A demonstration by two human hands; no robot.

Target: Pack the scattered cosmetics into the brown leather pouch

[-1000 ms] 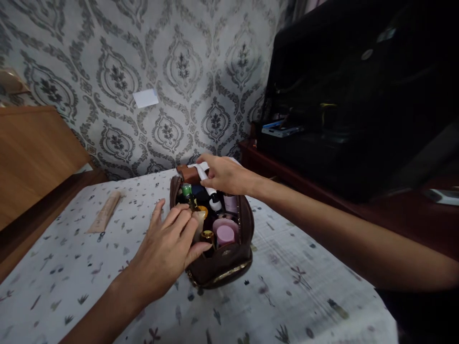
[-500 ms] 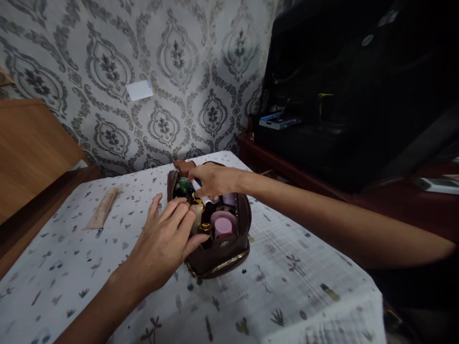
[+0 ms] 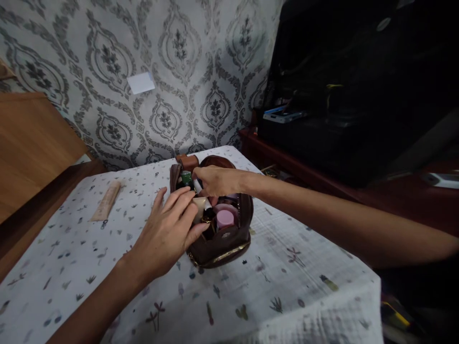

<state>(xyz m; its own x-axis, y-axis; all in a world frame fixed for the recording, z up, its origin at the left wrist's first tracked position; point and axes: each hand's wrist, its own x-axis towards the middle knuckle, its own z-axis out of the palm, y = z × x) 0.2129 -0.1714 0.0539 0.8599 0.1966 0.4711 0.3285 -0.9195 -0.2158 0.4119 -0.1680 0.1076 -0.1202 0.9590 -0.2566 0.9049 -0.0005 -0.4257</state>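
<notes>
A dark brown bag (image 3: 218,249) with a gold zipper stands open, holding several small containers. Among them are a green-capped bottle (image 3: 186,178), a pink round jar (image 3: 225,219) and a cream tube (image 3: 199,209). My right hand (image 3: 211,181) reaches into the bag from the right, its fingers closed on a slim white tube (image 3: 198,186). Spread over the bag's left side is my left hand (image 3: 172,220), its fingers apart, its fingertips at the rim and near the cream tube. Part of the contents is hidden beneath my hands.
A beige tube (image 3: 106,201) lies on the patterned white cloth (image 3: 272,296) at the left. Brown wooden furniture (image 3: 36,143) borders the cloth on the left. A dark red ledge (image 3: 294,167) with a large black screen stands at the right.
The white tube and my right hand sit slightly lower relative to the bag. The cream tube shows more, leaning toward the middle. The whole view has shifted a little.
</notes>
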